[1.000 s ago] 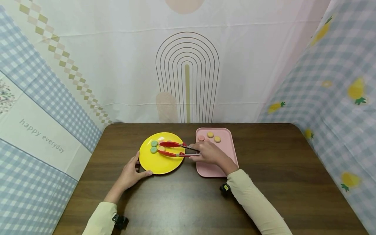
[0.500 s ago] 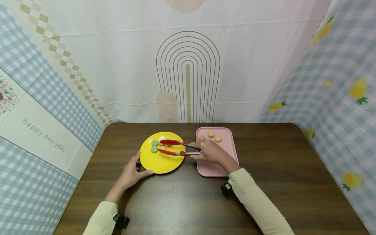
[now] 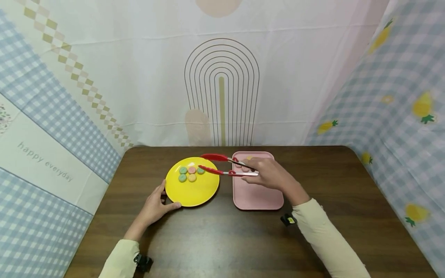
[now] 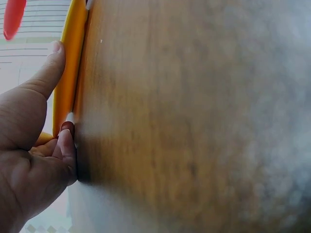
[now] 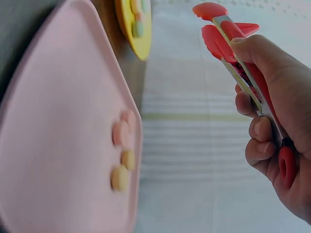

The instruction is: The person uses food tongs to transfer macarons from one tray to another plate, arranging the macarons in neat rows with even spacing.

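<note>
My right hand point(image 3: 269, 173) grips red-tipped metal tongs point(image 5: 243, 68), raised between plate and tray. Their ends stand apart with nothing between them. At the left, my left hand point(image 3: 154, 206) holds the rim of a round yellow plate point(image 3: 194, 195), thumb along the near edge and fingers at the left side. Green macarons point(image 3: 182, 178), a pink macaron point(image 3: 192, 170) and a yellow macaron point(image 3: 192, 177) sit in two rows on the plate. On the pink tray point(image 3: 257, 197) lie two pink macarons point(image 5: 120, 133) and two yellow macarons point(image 5: 119, 178), partly hidden by my right hand in the head view.
The brown wooden table point(image 3: 208, 239) has its back edge against a white printed cloth point(image 3: 285, 85). Checked cloths hang at both sides. A small gap of bare wood separates plate and tray.
My right hand has drawn the tongs up and rightward, off the plate. A green macaron now shows at the right end of the plate's back row. My left hand stays at the rim.
</note>
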Tool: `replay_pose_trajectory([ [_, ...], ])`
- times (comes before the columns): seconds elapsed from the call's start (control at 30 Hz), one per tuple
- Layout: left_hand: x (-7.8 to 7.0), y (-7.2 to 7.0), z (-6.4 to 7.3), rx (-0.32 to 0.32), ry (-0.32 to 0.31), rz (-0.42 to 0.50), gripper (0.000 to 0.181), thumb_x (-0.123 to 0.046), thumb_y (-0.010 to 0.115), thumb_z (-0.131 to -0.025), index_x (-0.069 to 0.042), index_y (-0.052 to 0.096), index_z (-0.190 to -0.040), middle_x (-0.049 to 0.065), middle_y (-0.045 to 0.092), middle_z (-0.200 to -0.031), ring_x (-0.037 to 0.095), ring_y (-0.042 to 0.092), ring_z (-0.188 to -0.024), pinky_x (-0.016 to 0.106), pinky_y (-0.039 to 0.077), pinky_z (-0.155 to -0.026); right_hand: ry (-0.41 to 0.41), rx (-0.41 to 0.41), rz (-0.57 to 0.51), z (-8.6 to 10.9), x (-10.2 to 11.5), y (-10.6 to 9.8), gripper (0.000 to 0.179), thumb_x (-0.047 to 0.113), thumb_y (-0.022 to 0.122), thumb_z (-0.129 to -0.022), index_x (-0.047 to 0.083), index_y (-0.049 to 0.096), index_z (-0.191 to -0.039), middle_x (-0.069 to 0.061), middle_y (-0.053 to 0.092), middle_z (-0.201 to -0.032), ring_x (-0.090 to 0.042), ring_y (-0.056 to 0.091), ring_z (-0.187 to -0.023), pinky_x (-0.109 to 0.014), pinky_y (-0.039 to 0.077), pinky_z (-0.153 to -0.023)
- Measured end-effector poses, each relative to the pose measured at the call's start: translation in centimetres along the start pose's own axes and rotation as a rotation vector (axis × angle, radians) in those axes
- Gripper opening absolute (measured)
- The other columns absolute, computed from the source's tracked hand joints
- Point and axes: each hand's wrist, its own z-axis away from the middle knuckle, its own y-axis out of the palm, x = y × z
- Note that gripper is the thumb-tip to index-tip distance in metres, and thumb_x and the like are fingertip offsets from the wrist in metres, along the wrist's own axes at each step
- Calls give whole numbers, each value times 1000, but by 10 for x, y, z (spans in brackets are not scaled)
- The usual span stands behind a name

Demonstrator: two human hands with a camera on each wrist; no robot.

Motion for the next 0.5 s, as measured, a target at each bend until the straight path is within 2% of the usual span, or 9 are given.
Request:
replay_pose_trajectory([
  [0.07,0,0,0,-2,5,1,118,-50,84,-81,4,16,-161,16,56,-124,27,57,-111,46,52,-96,29,-7,13,9,-4,-9,37,33,82,-88,8,76,-114,0,69,-90,-12,56,-71,-30,49,-63],
  [0.2,1,-1,1,-6,-2,2,117,-47,85,-81,4,16,-161,17,56,-124,27,57,-111,47,52,-96,116,7,31,28,-13,-22,53,38,81,-88,5,71,-129,-12,73,-112,-20,65,-82,-39,56,-71],
  [0.37,1,0,0,-4,-8,1,118,-48,85,-81,4,16,-161,17,56,-125,27,57,-112,47,52,-97,208,16,51,49,-29,-34,59,40,82,-88,3,69,-132,-13,73,-109,-23,65,-84,-42,57,-74],
  [0.5,1,0,-1,4,-10,2,118,-50,84,-81,4,16,-161,18,55,-126,28,57,-113,48,52,-97,221,0,78,65,-44,-41,56,39,83,-87,2,71,-128,-10,72,-101,-19,62,-78,-38,54,-69],
])
